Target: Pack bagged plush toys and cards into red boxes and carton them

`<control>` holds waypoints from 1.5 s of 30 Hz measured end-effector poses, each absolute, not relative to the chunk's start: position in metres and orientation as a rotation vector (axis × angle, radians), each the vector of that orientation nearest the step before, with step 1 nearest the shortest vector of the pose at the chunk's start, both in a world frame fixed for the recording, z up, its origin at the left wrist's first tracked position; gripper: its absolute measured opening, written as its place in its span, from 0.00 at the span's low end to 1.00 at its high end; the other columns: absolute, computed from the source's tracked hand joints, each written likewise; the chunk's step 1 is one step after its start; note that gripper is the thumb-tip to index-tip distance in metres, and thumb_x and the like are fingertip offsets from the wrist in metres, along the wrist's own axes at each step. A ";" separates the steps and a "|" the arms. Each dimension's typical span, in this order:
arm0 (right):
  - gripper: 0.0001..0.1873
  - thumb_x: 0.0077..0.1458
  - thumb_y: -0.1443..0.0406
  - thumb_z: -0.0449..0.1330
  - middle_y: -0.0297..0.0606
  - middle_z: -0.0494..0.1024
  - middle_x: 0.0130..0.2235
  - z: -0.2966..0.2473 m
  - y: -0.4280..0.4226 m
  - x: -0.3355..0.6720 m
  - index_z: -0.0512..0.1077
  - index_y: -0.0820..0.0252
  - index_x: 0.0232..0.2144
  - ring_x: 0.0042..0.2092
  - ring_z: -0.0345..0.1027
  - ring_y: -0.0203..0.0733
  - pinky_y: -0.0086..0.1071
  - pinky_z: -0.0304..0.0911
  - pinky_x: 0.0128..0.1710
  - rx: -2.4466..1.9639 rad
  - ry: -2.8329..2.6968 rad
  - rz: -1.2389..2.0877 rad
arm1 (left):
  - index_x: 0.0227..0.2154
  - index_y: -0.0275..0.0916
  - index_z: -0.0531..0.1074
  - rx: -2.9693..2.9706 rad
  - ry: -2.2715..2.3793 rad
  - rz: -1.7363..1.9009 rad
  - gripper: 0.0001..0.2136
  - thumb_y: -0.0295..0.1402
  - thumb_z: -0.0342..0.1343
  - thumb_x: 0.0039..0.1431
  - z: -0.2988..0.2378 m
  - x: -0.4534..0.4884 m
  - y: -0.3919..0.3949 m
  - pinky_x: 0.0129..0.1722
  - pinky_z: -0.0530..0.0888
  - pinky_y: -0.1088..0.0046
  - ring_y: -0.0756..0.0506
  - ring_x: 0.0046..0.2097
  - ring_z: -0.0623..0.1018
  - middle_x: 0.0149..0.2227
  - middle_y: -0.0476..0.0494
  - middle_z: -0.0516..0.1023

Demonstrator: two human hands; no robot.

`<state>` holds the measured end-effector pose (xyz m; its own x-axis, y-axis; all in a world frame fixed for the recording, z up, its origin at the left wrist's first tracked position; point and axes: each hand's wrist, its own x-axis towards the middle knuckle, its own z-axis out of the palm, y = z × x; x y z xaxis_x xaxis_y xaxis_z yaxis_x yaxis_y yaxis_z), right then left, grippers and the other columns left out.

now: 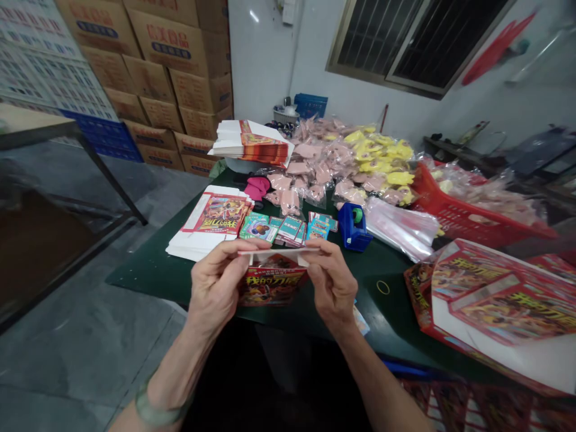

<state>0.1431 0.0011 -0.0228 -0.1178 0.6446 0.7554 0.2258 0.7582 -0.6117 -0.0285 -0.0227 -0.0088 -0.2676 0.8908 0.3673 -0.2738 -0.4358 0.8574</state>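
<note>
Between my two hands stands a small red printed carton (272, 287), its top end toward me and a white flap edge raised. My left hand (220, 273) pinches the flap's left corner between thumb and fingers. The right corner is pinched the same way by my right hand (332, 276). Just beyond lie piles of small cards (290, 229) with green and blue faces. To their left is a stack of flat red-and-white cartons (216, 216). What is inside the held carton cannot be made out clearly.
A blue tape dispenser (354, 227) stands right of the cards, beside clear plastic bags (400, 225). Bagged pink and yellow toys (378, 156) heap at the back. A red basket (472, 219) and a large display box (499, 300) occupy the right. A rubber band (383, 288) lies on the green table (148, 273).
</note>
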 end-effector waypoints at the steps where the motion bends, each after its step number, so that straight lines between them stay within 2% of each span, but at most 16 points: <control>1: 0.09 0.58 0.71 0.53 0.39 0.71 0.43 -0.020 0.000 0.142 0.72 0.56 0.37 0.45 0.67 0.39 0.37 0.64 0.46 -0.701 -1.663 0.467 | 0.28 0.39 0.75 1.138 0.857 1.830 0.03 0.26 0.58 0.51 -0.006 -0.029 -0.022 0.36 0.74 0.71 0.47 0.37 0.77 0.34 0.46 0.79; 3: 0.07 0.57 0.71 0.54 0.37 0.72 0.39 -0.017 -0.004 0.138 0.70 0.56 0.37 0.43 0.67 0.38 0.34 0.65 0.44 -0.709 -1.590 0.567 | 0.23 0.39 0.75 1.137 0.835 1.874 0.05 0.23 0.57 0.47 -0.001 -0.030 -0.019 0.36 0.73 0.72 0.48 0.36 0.77 0.32 0.48 0.78; 4: 0.09 0.57 0.70 0.54 0.36 0.71 0.39 -0.017 -0.006 0.137 0.68 0.55 0.40 0.42 0.68 0.37 0.33 0.66 0.42 -0.701 -1.550 0.618 | 0.22 0.39 0.76 1.136 0.820 1.888 0.06 0.22 0.57 0.46 0.000 -0.030 -0.018 0.35 0.73 0.72 0.48 0.35 0.77 0.31 0.48 0.78; 6: 0.18 0.57 0.70 0.55 0.35 0.70 0.39 -0.016 -0.009 0.136 0.62 0.52 0.48 0.40 0.68 0.36 0.31 0.67 0.38 -0.674 -1.504 0.689 | 0.21 0.38 0.76 1.113 0.798 1.882 0.07 0.21 0.57 0.44 0.001 -0.031 -0.017 0.35 0.74 0.72 0.48 0.34 0.78 0.30 0.49 0.76; 8: 0.20 0.57 0.71 0.54 0.35 0.69 0.40 -0.016 -0.012 0.138 0.61 0.50 0.51 0.40 0.67 0.35 0.31 0.66 0.38 -0.672 -1.577 0.672 | 0.21 0.38 0.76 1.088 0.777 1.856 0.06 0.23 0.56 0.44 0.001 -0.032 -0.018 0.35 0.74 0.70 0.46 0.34 0.78 0.31 0.48 0.76; 11: 0.17 0.58 0.73 0.51 0.37 0.68 0.41 -0.011 -0.018 0.144 0.69 0.52 0.46 0.43 0.65 0.36 0.32 0.64 0.41 -0.739 -1.767 0.482 | 0.25 0.37 0.77 1.128 0.722 1.806 0.06 0.31 0.56 0.49 -0.003 -0.035 -0.023 0.38 0.74 0.63 0.41 0.39 0.78 0.37 0.41 0.77; 14: 0.17 0.58 0.70 0.53 0.40 0.67 0.44 -0.003 -0.026 0.151 0.68 0.55 0.49 0.46 0.65 0.38 0.34 0.63 0.43 -0.777 -1.884 0.443 | 0.31 0.37 0.75 1.251 0.733 1.760 0.11 0.39 0.56 0.53 -0.009 -0.038 -0.026 0.39 0.74 0.62 0.39 0.43 0.77 0.41 0.37 0.77; 16: 0.17 0.58 0.65 0.55 0.41 0.68 0.46 0.001 -0.028 0.153 0.67 0.56 0.50 0.47 0.65 0.40 0.34 0.64 0.44 -0.787 -1.927 0.529 | 0.32 0.38 0.73 1.314 0.811 1.747 0.07 0.36 0.58 0.53 -0.014 -0.038 -0.027 0.36 0.73 0.68 0.43 0.40 0.76 0.40 0.40 0.77; 18: 0.15 0.58 0.63 0.55 0.41 0.69 0.45 0.002 -0.027 0.152 0.70 0.57 0.47 0.46 0.66 0.40 0.33 0.64 0.43 -0.808 -1.878 0.577 | 0.31 0.38 0.72 1.346 0.872 1.761 0.04 0.32 0.59 0.53 -0.017 -0.037 -0.025 0.34 0.72 0.71 0.46 0.37 0.76 0.38 0.42 0.77; 22: 0.08 0.58 0.67 0.55 0.38 0.73 0.39 0.001 -0.024 0.143 0.71 0.58 0.40 0.41 0.68 0.36 0.30 0.64 0.39 -0.872 -1.765 0.484 | 0.33 0.38 0.72 1.347 0.879 1.875 0.05 0.31 0.59 0.53 -0.022 -0.033 -0.023 0.34 0.73 0.72 0.46 0.37 0.77 0.36 0.43 0.78; 27: 0.08 0.58 0.69 0.55 0.36 0.74 0.35 0.011 -0.030 0.139 0.71 0.59 0.40 0.37 0.69 0.34 0.28 0.65 0.36 -0.923 -1.854 0.386 | 0.31 0.40 0.74 1.257 0.827 1.936 0.02 0.30 0.58 0.54 -0.018 -0.030 -0.025 0.33 0.73 0.73 0.47 0.35 0.77 0.33 0.45 0.78; 32: 0.09 0.58 0.69 0.54 0.36 0.73 0.34 0.019 -0.034 0.139 0.73 0.57 0.39 0.35 0.69 0.34 0.28 0.66 0.32 -0.940 -1.902 0.342 | 0.26 0.40 0.75 1.197 0.723 1.837 0.01 0.29 0.61 0.50 -0.009 -0.034 -0.027 0.30 0.72 0.73 0.48 0.32 0.77 0.33 0.44 0.79; 38: 0.15 0.58 0.71 0.53 0.39 0.72 0.39 0.008 -0.034 0.144 0.70 0.55 0.47 0.38 0.70 0.36 0.31 0.67 0.33 -0.869 -1.990 0.140 | 0.25 0.40 0.75 1.212 0.668 1.852 0.02 0.27 0.61 0.50 -0.017 -0.038 -0.027 0.30 0.74 0.71 0.47 0.34 0.78 0.34 0.43 0.79; 45: 0.26 0.56 0.71 0.57 0.45 0.69 0.48 -0.010 -0.046 0.148 0.62 0.53 0.56 0.45 0.68 0.42 0.37 0.68 0.40 -0.834 -2.045 0.016 | 0.30 0.39 0.75 1.417 0.629 1.884 0.03 0.28 0.61 0.51 -0.023 -0.040 -0.033 0.32 0.76 0.67 0.43 0.37 0.79 0.37 0.40 0.78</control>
